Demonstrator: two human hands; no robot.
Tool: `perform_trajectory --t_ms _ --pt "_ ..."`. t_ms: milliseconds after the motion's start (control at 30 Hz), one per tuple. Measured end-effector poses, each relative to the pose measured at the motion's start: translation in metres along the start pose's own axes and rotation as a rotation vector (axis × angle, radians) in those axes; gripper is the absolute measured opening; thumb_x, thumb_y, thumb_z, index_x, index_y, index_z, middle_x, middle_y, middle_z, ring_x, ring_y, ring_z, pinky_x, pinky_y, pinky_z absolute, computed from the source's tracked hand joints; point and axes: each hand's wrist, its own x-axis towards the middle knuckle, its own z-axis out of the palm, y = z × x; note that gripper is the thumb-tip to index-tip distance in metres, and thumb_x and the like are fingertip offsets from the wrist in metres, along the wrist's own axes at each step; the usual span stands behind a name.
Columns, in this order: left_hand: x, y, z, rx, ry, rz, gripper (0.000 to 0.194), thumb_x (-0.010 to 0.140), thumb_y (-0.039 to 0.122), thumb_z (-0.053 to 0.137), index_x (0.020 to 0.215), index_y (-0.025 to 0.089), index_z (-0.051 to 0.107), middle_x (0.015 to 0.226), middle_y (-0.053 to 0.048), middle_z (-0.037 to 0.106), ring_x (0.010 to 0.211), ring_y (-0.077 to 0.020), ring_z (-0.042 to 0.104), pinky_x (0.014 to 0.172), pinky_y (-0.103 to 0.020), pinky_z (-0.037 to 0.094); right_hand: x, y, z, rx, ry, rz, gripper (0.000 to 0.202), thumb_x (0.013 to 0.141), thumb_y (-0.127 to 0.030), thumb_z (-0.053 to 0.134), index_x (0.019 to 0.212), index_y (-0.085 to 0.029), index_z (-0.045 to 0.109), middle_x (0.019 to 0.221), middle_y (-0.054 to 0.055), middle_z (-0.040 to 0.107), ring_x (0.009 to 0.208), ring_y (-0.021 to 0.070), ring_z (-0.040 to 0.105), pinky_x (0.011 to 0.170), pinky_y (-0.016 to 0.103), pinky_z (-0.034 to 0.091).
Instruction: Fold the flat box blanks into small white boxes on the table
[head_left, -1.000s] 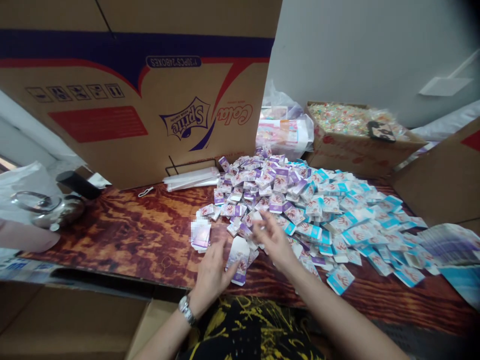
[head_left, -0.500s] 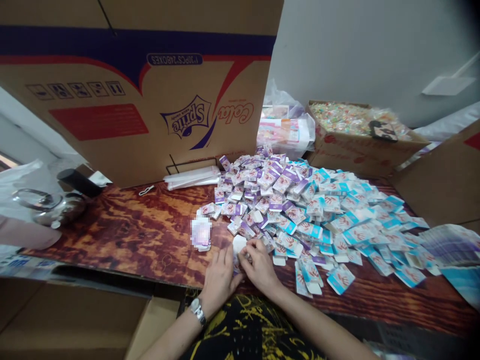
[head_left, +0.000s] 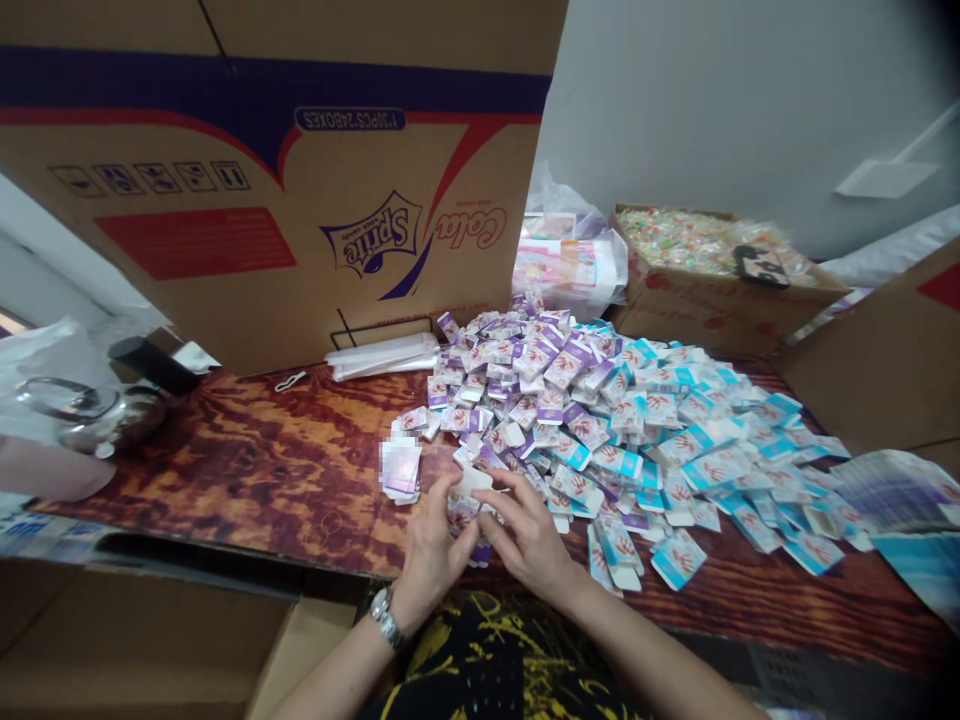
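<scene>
Between my two hands, just above the table's front part, is a small printed carton (head_left: 463,508) with a white flap standing up at its far end. My left hand (head_left: 433,535) grips its left side between thumb and fingers. On the carton's right, my right hand (head_left: 525,530) pinches near the flap. A purple end of a carton (head_left: 480,553) shows below the fingers. Left of my hands lies a small stack of flat purple-and-white pieces (head_left: 401,470), partly blurred. A heap of small purple cartons (head_left: 540,360) and blue cartons (head_left: 697,440) spreads to the right.
A large cardboard box (head_left: 300,200) rises behind the table (head_left: 262,470). An open box of wrapped sweets (head_left: 690,290) stands at the back right. Clear plastic sleeves (head_left: 384,355) lie beside the heap; a metal kettle (head_left: 112,415) is at left. Fanned flat cartons (head_left: 900,490) lie at right.
My hands have lifted slightly and spread a little around the carton. Its flap now tilts up toward the left hand, and the left thumb and fingers have closed on its side.
</scene>
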Motion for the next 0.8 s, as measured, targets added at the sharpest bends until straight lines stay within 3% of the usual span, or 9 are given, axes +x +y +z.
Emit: perform_trajectory --t_ms 133,267,400,533,700,800 --pt "-0.003 -0.004 0.000 0.038 -0.072 0.104 0.033 0.085 0.024 0.052 0.115 0.020 0.041 0.098 -0.007 0.062 0.081 -0.0172 0.064 0.070 -0.029 0.052 0.008 -0.003 -0.001 0.337 -0.065 0.250 0.024 0.092 -0.032 0.045 0.107 -0.024 0.062 0.105 0.006 0.060 0.096 0.0177 0.058 0.084 0.032 0.048" --pt "-0.002 -0.006 0.000 0.103 -0.109 0.210 0.036 0.087 0.024 0.050 0.121 0.018 0.038 0.108 -0.011 0.060 0.096 -0.0204 0.061 0.081 -0.033 0.052 0.020 -0.006 -0.002 0.693 -0.056 0.522 0.025 0.086 -0.038 0.054 0.101 -0.021 0.063 0.089 0.002 0.065 0.079 0.0145 0.060 0.072 0.026 0.048" --pt "0.000 -0.002 0.000 0.139 -0.111 0.218 0.041 0.088 0.023 0.049 0.126 0.018 0.034 0.113 -0.013 0.058 0.100 -0.0215 0.060 0.083 -0.034 0.052 0.027 -0.008 -0.004 0.833 -0.104 0.619 0.024 0.080 -0.040 0.061 0.086 -0.018 0.067 0.083 0.002 0.066 0.075 0.0138 0.060 0.071 0.026 0.047" --pt "0.001 0.001 0.000 0.130 -0.133 0.169 0.045 0.087 0.023 0.049 0.128 0.017 0.032 0.111 -0.013 0.060 0.099 -0.0212 0.061 0.082 -0.034 0.052 0.028 -0.010 -0.007 0.639 -0.101 0.584 0.023 0.079 -0.038 0.062 0.087 -0.017 0.066 0.081 0.002 0.066 0.071 0.0143 0.060 0.065 0.026 0.047" --pt "0.001 0.002 0.002 0.162 -0.136 0.147 0.059 0.084 0.019 0.046 0.137 0.013 0.020 0.123 -0.018 0.054 0.109 -0.0240 0.058 0.088 -0.037 0.050 0.022 -0.018 -0.007 0.174 -0.017 0.299 0.016 0.084 -0.025 0.055 0.090 -0.021 0.069 0.085 0.004 0.064 0.080 0.0169 0.060 0.074 0.030 0.048" --pt "0.003 0.002 0.005 0.168 -0.150 0.149 0.060 0.085 0.013 0.040 0.140 0.011 0.018 0.128 -0.020 0.050 0.116 -0.0244 0.053 0.094 -0.040 0.047 0.015 -0.023 -0.001 0.130 -0.028 0.180 0.026 0.089 -0.022 0.047 0.107 -0.022 0.065 0.103 0.008 0.062 0.096 0.0187 0.058 0.085 0.034 0.047"
